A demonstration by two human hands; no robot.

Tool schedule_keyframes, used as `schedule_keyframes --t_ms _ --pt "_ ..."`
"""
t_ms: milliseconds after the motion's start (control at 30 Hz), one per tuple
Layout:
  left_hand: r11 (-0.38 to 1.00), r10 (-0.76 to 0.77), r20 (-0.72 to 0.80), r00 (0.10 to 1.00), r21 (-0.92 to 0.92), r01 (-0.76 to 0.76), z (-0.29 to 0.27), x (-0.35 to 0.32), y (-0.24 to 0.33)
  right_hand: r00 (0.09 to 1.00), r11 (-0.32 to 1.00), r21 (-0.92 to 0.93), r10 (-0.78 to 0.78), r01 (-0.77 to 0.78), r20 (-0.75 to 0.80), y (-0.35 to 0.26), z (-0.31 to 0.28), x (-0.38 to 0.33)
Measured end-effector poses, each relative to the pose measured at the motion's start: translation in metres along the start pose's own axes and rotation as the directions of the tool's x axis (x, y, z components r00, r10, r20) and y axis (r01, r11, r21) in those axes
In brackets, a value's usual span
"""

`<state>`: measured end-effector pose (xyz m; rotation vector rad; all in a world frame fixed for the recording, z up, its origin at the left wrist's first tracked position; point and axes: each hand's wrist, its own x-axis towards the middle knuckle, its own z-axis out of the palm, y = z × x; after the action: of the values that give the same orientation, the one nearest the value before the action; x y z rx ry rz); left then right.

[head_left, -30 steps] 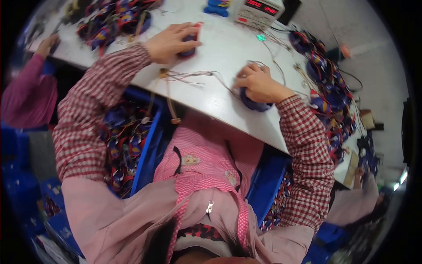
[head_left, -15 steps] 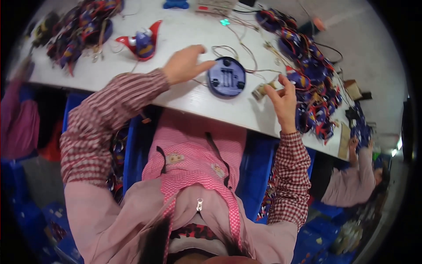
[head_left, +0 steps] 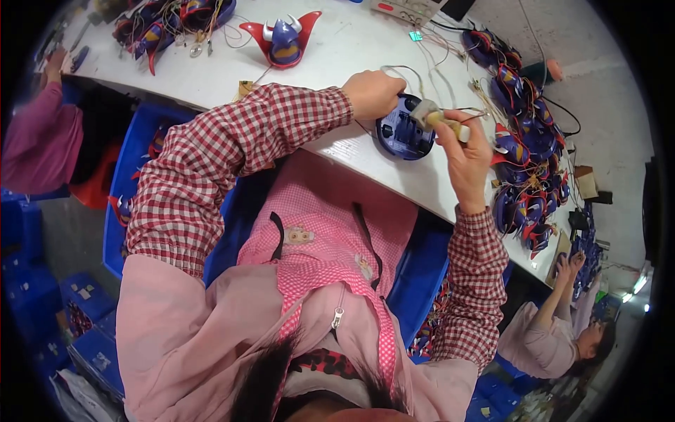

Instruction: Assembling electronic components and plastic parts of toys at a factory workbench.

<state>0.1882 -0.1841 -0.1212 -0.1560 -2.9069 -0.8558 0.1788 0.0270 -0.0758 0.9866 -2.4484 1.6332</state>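
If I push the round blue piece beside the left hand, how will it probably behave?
The round blue piece would probably slide rather than roll, because it seems to lie flat on the smooth-looking white table. It looks stiff, likely hard plastic, given its evenly rounded outline.

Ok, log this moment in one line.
left hand: at purple base; right hand: holding small pale part near base; horned purple piece: on white table

The left arm is bending at the elbow, its forearm (head_left: pixel 285 123) slanting up and inward, while the left hand (head_left: pixel 376 96) is curling its fingers under, back upward. The right forearm (head_left: pixel 475 260) is standing nearly upright, and the right hand (head_left: pixel 465 146) is pinching between thumb and fingers.
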Motion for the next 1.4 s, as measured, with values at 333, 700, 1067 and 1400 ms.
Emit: schedule_keyframes --t_ms 333,700,1067,1400 --pt "1.0 0.026 -0.047 0.999 -0.011 -0.027 0.004 0.004 -0.004 0.941 0.898 -0.282 -0.324 0.338 0.098 0.006 0.021 -0.003" --pt "0.995 0.095 -0.097 0.991 0.008 -0.095 0.013 -0.001 -0.008 0.951 0.928 -0.244 -0.237 0.283 0.199 -0.003 0.021 -0.009" --pt "0.995 0.078 -0.112 0.991 -0.046 -0.084 0.013 -0.01 0.0 0.956 0.924 -0.303 -0.159 0.232 0.248 -0.011 0.021 -0.008" --pt "0.996 0.09 -0.111 0.99 -0.012 -0.092 0.011 -0.01 0.003 0.951 0.97 -0.24 0.094 -0.022 0.296 -0.003 0.015 0.014"
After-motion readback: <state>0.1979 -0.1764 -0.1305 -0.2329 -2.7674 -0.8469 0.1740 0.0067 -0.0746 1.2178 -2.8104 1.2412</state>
